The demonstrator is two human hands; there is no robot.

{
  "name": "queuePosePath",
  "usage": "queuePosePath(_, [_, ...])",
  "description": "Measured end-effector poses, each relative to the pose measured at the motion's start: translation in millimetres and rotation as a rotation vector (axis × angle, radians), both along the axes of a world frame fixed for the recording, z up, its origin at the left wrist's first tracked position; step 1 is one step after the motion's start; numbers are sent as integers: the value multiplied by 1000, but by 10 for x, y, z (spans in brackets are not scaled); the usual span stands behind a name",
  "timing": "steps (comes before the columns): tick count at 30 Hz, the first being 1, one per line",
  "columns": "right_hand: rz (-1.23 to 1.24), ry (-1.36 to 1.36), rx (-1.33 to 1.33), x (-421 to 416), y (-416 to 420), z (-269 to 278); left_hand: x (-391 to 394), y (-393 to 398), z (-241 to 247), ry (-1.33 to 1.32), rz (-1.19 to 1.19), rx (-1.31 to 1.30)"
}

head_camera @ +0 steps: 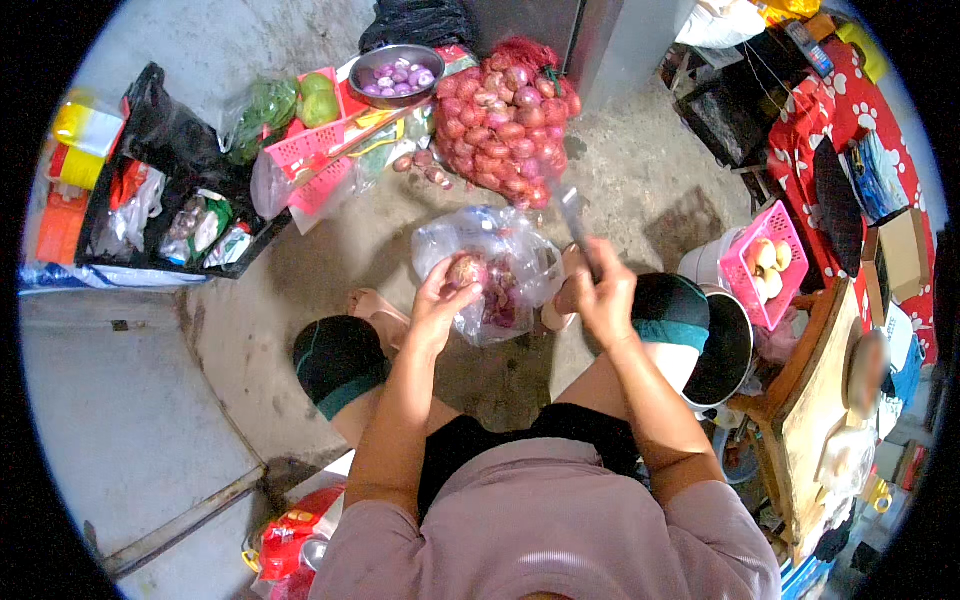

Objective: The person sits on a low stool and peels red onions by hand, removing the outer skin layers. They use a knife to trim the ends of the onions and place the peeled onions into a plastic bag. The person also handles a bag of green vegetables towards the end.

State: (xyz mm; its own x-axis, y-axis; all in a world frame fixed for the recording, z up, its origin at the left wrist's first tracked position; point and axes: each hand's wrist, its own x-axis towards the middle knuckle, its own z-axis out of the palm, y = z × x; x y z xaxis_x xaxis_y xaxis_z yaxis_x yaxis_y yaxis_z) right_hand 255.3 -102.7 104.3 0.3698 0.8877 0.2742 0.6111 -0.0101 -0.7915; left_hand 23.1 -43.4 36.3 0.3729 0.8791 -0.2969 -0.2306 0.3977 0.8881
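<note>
Between the thumb and fingers of my left hand [441, 304] is a red onion [469, 271] with its dry skin on. My right hand [606, 300] grips a knife [576, 214] by the handle; its blurred blade points up and away from me, apart from the onion. Below my left hand, a clear plastic bag [525, 240] lies spread on the floor between my feet. Purple onion skins [501, 301] lie in it. Beyond the bag stands a red mesh sack full of onions [499, 124]. Peeled onions [397, 77] fill a metal bowl [360, 91] to its left.
Several loose onions [427, 166] lie on the concrete floor [255, 337] beside the sack. Pink plastic baskets [322, 184] and a black tray [255, 247] of bagged goods stand at left. Near my right knee are a black-lined bucket [720, 349], a pink basket [739, 281] and a wooden stool [810, 390].
</note>
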Motion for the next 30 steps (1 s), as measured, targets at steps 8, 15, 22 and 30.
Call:
queuePosePath(8, [357,-261,-111,-478,-572,-494,-54,-348,-645,-188,-122,-38])
queuePosePath(15, [397,-284,-136,-496,-626,-578,1,-477,-565,-244,-197,22])
queuePosePath(22, [442,-283,-132,-581,-608,-612,-53,-461,-736,25,-216,262])
queuePosePath(30, [408,-325,-231,-568,-593,-850,-69,-471,-824,-6,-173,193])
